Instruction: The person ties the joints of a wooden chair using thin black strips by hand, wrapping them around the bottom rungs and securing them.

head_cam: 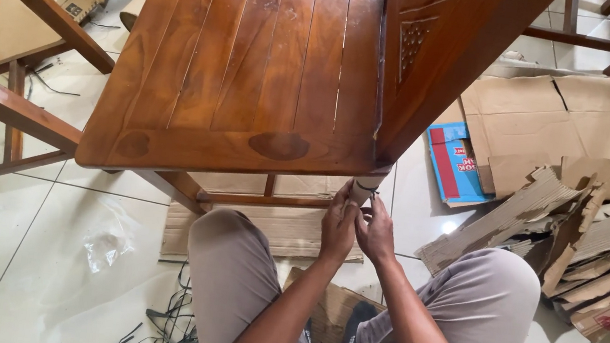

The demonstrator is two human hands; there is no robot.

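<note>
Both hands (356,228) around wrapped chair leg (362,188)

Single head-worn view: scene looked down upon steeply from above the seated person's lap, facing forward; wooden chair seat (247,71) filled close across the upper frame, tiled floor (7,259) seen at lower left

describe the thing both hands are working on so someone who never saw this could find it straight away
Start at the big brown wooden chair filling the top of the view. Under its seat's near right corner, one chair leg comes down, wrapped in pale cardboard. The left hand and right hand grip it together; unlike the bare dark rails beside it, it is light-coloured and covered.
</note>
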